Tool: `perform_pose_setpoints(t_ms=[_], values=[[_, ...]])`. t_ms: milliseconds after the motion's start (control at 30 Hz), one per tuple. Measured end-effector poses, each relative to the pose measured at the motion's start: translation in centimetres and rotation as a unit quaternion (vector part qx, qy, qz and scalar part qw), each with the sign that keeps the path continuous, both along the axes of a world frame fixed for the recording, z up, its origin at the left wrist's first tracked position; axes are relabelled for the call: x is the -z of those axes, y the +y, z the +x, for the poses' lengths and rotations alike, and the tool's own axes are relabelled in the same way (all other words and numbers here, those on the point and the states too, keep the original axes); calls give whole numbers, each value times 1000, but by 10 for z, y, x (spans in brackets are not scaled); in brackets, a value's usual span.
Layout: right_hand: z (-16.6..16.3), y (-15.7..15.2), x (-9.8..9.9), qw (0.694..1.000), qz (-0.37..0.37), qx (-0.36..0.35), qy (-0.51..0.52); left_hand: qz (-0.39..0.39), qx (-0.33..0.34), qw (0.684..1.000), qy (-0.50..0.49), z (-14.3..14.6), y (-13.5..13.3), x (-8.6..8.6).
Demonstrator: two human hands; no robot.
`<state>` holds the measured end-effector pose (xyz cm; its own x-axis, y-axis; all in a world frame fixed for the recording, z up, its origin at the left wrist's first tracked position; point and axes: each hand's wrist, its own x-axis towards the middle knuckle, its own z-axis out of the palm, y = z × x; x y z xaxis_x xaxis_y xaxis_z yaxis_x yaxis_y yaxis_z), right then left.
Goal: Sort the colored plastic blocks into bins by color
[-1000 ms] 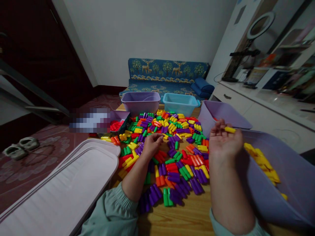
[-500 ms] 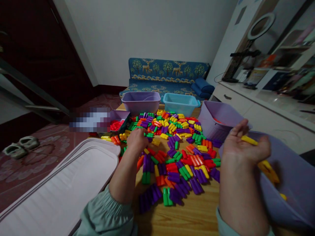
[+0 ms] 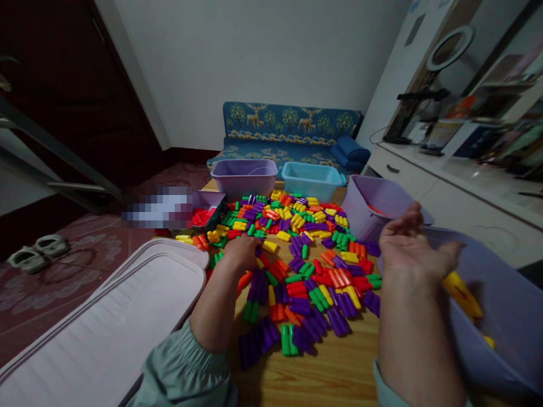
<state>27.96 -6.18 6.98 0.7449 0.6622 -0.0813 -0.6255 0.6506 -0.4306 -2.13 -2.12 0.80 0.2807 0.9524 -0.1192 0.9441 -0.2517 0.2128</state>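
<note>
At the right of the wooden surface (image 3: pixel 335 364), the right hand (image 3: pixel 405 249) spreads bare-palmed by a purple bin (image 3: pixel 511 302), the yellow piece it held half a second ago gone, apparently dropped among the yellow pieces (image 3: pixel 464 295) inside. Amid scattered coloured pieces (image 3: pixel 297 289), the left hand (image 3: pixel 241 253) hides its fingertips, leaving its grip impossible to tell; the bin's right side runs out of view.

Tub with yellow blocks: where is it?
In the head view, the purple tub sits at the lower right edge, beside the open right hand.
</note>
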Motion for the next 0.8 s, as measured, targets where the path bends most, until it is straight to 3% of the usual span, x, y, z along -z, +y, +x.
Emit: perform_pose_setpoints(t_ms=[100,167,200,233,300,367,433,500,533,600,800], values=[[-23,12,14,978,-81,-97,-167,12,16,999,-29,10,0,7],[-42,21,30,927,-130,-161,-312,24,24,998,-58,17,0,12],[-51,25,40,887,-155,-196,-388,32,27,997,-71,19,1,15],[-60,29,51,838,-172,-229,-464,40,28,995,-82,22,1,17],[-74,35,73,741,-203,-194,-610,57,28,993,-100,24,3,21],[-83,36,91,598,-217,-150,-757,65,31,990,-121,25,5,23],[-88,35,102,467,-234,-140,-841,57,35,986,-150,24,8,25],[-90,32,106,389,-255,-149,-873,42,39,982,-181,23,10,26],[-91,31,106,368,-263,-151,-879,34,39,979,-196,23,11,26],[-92,29,104,354,-273,-148,-882,22,27,973,-229,24,12,26],[-95,26,96,366,-292,-132,-874,20,-31,947,-318,27,16,28]])
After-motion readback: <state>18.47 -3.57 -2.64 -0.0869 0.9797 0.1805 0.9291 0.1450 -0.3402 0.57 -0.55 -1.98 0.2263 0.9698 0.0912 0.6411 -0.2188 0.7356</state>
